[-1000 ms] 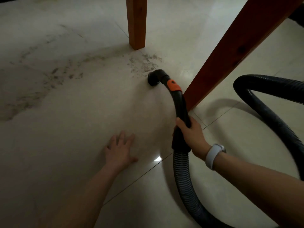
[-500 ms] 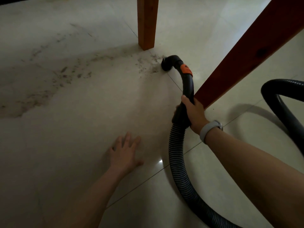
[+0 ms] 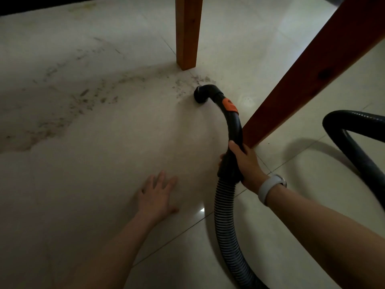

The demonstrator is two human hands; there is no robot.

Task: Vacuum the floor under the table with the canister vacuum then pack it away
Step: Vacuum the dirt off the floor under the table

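Note:
My right hand (image 3: 246,163), with a white band on the wrist, grips the black curved vacuum handle (image 3: 234,126), which carries an orange button. The nozzle end (image 3: 201,96) rests on the pale tiled floor (image 3: 104,195) beside a patch of dark crumbs and dust (image 3: 187,84). A ribbed grey hose (image 3: 226,222) runs from the handle down toward me and loops off to the right. My left hand (image 3: 157,197) lies flat on the floor with fingers spread, holding nothing. The canister itself is out of view.
Two wooden table legs stand ahead: an upright one (image 3: 187,32) just beyond the dust and a slanting one (image 3: 312,65) right next to the handle. More dust streaks (image 3: 68,101) trail left across the tiles. A hose loop (image 3: 354,132) curls at the right.
The nozzle swept forward toward the upright leg across the dust patch, then drew back slightly. My right hand went with it. My left hand stayed flat on the floor.

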